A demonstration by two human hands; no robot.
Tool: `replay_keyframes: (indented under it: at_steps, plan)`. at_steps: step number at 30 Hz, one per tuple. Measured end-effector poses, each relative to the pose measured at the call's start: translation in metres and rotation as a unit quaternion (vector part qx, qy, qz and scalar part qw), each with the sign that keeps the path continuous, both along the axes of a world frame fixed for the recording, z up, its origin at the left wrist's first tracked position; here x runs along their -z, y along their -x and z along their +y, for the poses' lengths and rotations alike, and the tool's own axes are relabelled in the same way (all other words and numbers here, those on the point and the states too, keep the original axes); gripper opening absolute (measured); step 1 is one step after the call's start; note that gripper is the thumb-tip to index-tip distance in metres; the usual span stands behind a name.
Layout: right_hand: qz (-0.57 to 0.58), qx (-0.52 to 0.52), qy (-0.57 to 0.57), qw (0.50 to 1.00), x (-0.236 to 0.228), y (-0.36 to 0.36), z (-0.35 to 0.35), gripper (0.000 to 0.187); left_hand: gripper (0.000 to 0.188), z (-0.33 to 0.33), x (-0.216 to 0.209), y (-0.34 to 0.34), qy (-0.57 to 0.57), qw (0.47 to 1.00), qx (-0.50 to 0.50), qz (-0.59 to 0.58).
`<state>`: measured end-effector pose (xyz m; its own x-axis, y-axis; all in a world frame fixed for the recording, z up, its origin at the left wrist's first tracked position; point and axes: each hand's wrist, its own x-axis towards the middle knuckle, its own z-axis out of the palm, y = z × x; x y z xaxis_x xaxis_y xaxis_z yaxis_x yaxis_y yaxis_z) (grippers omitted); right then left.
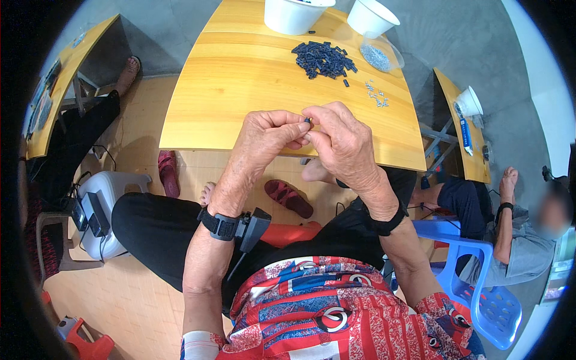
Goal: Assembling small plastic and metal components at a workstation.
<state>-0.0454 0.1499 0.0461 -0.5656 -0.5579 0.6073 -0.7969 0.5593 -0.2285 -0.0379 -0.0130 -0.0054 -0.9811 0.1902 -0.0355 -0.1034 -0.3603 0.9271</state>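
Observation:
Above the near edge of the wooden table [240, 102], my two hands meet fingertip to fingertip. Between them is a small dark piece [308, 120], mostly covered by my fingers. My left hand [269, 135] pinches it from the left. The fingers of my right hand [343, 135] are closed at its other side; whether they hold a tiny part of their own is hidden. Beyond my hands lies a heap of small dark blue-black pieces [324, 59]. Right of the heap, several small silvery metal pieces [378, 96] are scattered on the wood.
A clear round tub [377, 57] of small silvery parts stands at the table's right. Two white tubs [294, 18] [372, 17] are at the far edge. A person sits at right by a blue plastic chair [480, 288]. A white stool [108, 210] with dark devices is at left.

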Motion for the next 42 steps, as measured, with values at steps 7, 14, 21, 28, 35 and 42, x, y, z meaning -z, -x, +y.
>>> replay_keyframes:
  at_steps: [7,14,21,28,35,42]
  plan:
    - [-0.196,-0.004,0.056,0.979,-0.014,-0.002,0.010,0.024,0.013,-0.002,-0.003,-0.002,-0.030,0.999,0.025,-0.011]
    - [-0.300,0.015,0.138,0.944,-0.019,0.005,0.010,0.009,0.013,0.000,-0.007,-0.004,-0.015,0.998,0.064,-0.024]
    - [-0.284,-0.001,0.120,0.951,-0.013,0.007,0.013,0.006,0.015,0.002,-0.003,-0.004,-0.089,0.989,0.104,-0.061]
    - [-0.166,-0.010,0.037,0.985,-0.017,0.007,0.012,0.007,0.014,0.004,-0.002,-0.005,-0.098,0.989,0.090,-0.058]
    - [-0.127,0.005,0.011,0.992,-0.012,0.007,0.012,0.006,0.010,0.011,-0.003,-0.008,-0.056,0.997,0.033,-0.033]
    - [-0.127,0.018,0.013,0.992,-0.006,0.008,0.013,0.007,0.008,0.019,0.001,-0.008,-0.020,1.000,-0.009,-0.017]
